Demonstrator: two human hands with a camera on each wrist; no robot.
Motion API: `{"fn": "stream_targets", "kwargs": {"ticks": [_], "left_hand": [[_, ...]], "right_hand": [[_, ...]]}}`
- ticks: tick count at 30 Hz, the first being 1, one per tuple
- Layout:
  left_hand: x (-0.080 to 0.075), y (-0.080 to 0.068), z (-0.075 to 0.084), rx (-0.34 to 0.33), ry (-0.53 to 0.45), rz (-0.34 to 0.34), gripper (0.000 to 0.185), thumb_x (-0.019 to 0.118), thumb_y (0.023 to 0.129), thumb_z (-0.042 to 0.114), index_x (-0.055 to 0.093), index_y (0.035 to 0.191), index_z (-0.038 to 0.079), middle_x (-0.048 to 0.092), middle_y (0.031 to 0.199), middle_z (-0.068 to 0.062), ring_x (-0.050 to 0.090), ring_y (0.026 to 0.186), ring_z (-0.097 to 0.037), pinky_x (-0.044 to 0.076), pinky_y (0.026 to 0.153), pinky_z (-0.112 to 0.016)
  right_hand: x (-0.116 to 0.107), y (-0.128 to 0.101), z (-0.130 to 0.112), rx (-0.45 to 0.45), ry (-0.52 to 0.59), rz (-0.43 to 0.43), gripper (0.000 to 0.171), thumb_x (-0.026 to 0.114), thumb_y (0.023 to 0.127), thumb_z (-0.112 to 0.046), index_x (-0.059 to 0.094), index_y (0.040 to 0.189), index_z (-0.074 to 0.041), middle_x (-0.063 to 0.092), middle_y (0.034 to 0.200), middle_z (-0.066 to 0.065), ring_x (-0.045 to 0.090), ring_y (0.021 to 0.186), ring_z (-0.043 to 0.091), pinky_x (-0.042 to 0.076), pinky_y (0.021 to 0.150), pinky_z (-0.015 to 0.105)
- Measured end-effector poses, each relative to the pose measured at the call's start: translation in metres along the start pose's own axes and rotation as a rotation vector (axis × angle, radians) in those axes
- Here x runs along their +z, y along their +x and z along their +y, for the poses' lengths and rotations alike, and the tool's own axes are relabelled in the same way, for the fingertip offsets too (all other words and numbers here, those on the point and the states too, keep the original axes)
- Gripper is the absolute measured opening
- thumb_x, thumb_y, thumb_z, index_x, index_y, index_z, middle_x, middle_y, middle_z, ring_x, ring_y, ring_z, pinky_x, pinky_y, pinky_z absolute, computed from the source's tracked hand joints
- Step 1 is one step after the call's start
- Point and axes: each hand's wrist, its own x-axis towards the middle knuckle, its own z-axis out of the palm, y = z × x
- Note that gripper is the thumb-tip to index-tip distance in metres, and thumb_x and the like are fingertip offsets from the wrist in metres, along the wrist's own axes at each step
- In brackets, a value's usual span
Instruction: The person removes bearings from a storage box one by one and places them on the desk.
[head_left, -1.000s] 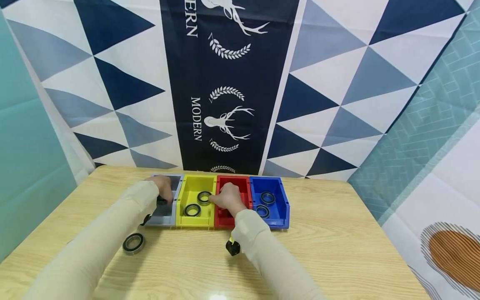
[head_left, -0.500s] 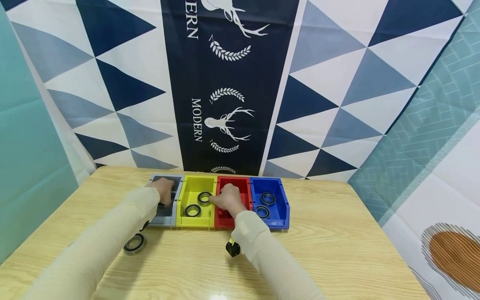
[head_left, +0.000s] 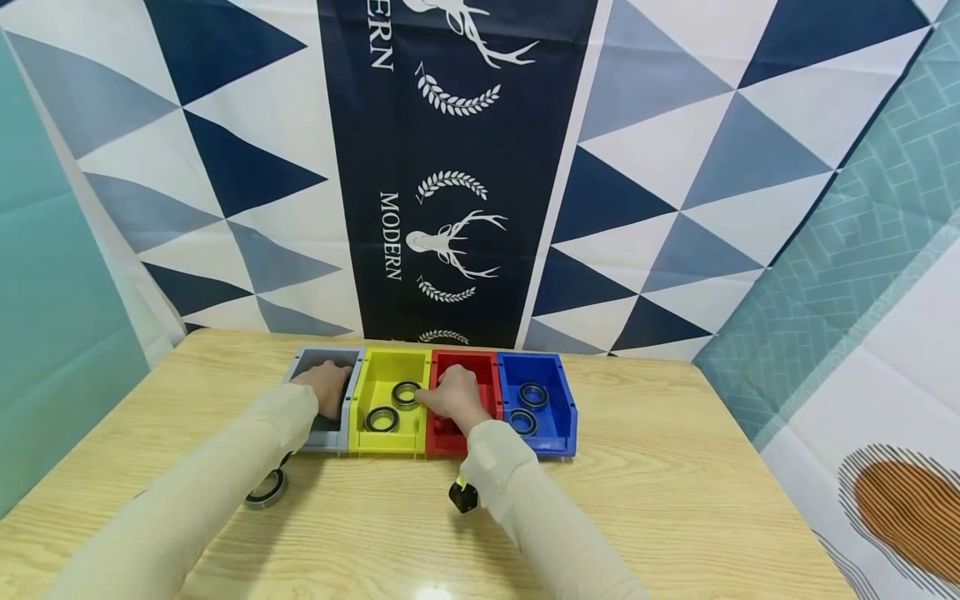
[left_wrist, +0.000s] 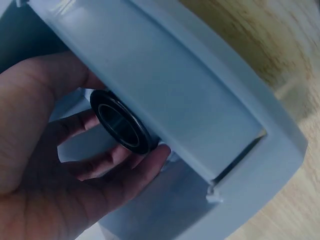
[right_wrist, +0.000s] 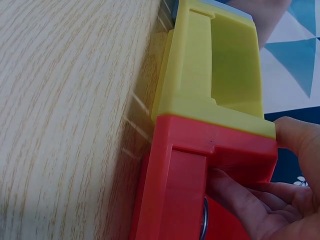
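I have the left hand (head_left: 324, 388) pinching a bearing (left_wrist: 131, 116) in the left grey bin (left_wrist: 260, 190), whose near lip (left_wrist: 165, 95), if snagged, could knock it loose; the right hand's (head_left: 456, 396) hold, in the red bin (right_wrist: 175, 200), I can't tell.

Downward head view, close wrist views, head and left sharing grey bin (left_wrist: 170, 85)

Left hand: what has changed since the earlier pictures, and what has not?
The left hand shifted slightly right in the grey bin; its sleeve now hides part of the table ring. Its fingers curve around another ring; when it was grasped is unclear. The right hand and the rings in the yellow bin and blue bin stayed.
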Motion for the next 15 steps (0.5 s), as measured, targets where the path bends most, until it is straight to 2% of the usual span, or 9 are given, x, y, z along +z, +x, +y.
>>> {"fn": "stream_targets", "kwargs": {"ticks": [5, 8, 15], "left_hand": [[0.0, -0.001, -0.003, -0.02, -0.016, -0.011, 0.077, 0.07, 0.078, 0.021, 0.037, 0.142, -0.006, 0.049, 0.134, -0.034, 0.053, 0.121, -0.044, 0.048, 0.095, -0.047], [0.003, -0.002, -0.003, -0.033, -0.029, -0.012, 0.076, 0.068, 0.08, 0.024, 0.036, 0.143, -0.004, 0.049, 0.134, -0.035, 0.053, 0.12, -0.045, 0.049, 0.094, -0.048], [0.016, -0.001, -0.005, -0.061, -0.049, 0.015, 0.077, 0.063, 0.083, 0.026, 0.03, 0.147, -0.001, 0.032, 0.14, -0.04, 0.039, 0.125, -0.057, 0.043, 0.098, -0.06]], "right_hand": [[0.0, 0.0, -0.001, -0.007, 0.005, 0.001, 0.029, 0.074, 0.08, -0.026, 0.056, 0.063, -0.009, 0.049, 0.049, 0.001, 0.06, 0.05, 0.02, 0.044, 0.047, 0.021], [0.0, 0.001, 0.0, -0.006, 0.002, 0.005, 0.031, 0.074, 0.08, -0.026, 0.055, 0.061, -0.009, 0.048, 0.048, 0.001, 0.06, 0.05, 0.02, 0.042, 0.046, 0.02], [0.0, 0.0, 0.0, 0.022, 0.021, -0.012, 0.024, 0.074, 0.08, -0.026, 0.062, 0.073, -0.007, 0.05, 0.052, 0.001, 0.056, 0.052, 0.018, 0.044, 0.05, 0.021]]}}
